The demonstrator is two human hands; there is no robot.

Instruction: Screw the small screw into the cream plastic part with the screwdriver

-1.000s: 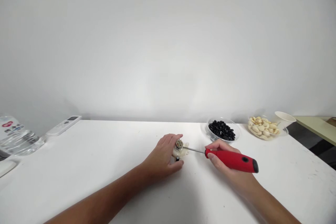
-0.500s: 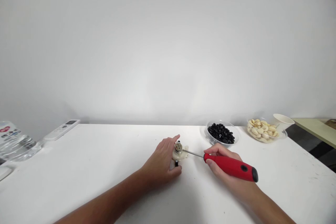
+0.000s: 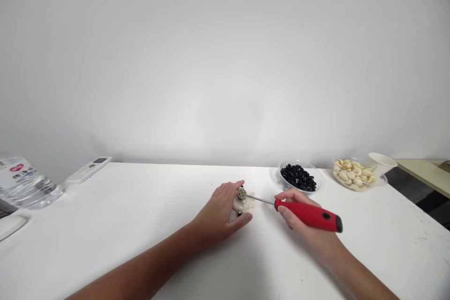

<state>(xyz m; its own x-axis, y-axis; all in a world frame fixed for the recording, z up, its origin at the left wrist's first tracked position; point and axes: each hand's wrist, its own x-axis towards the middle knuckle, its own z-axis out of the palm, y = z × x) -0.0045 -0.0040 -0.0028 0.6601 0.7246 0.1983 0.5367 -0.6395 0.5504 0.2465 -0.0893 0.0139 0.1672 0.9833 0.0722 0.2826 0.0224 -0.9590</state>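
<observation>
A small off-white plastic part (image 3: 237,206) with a round, greyish top full of holes lies on the white table. Two black bits show at its far and near ends. My left hand (image 3: 220,208) is closed around its left side, with the thumb by the near black bit and fingers at the far one. In my right hand (image 3: 298,218) is a screwdriver (image 3: 309,215) with a red handle and black end. Its thin metal shaft points left, and the tip meets or nearly meets the side of the round top; exact contact is too small to tell.
Behind my right hand stands a clear bowl of black beans or pieces (image 3: 298,178). Further right are a clear bowl of pale beans (image 3: 353,176) and a white cup (image 3: 382,164). At left lie a remote control (image 3: 88,170) and a clear plastic bottle (image 3: 30,185).
The whole view has shifted slightly. My left thumb has moved right along the near end of the part. The screwdriver handle has risen a little, its shaft still at the round top.
</observation>
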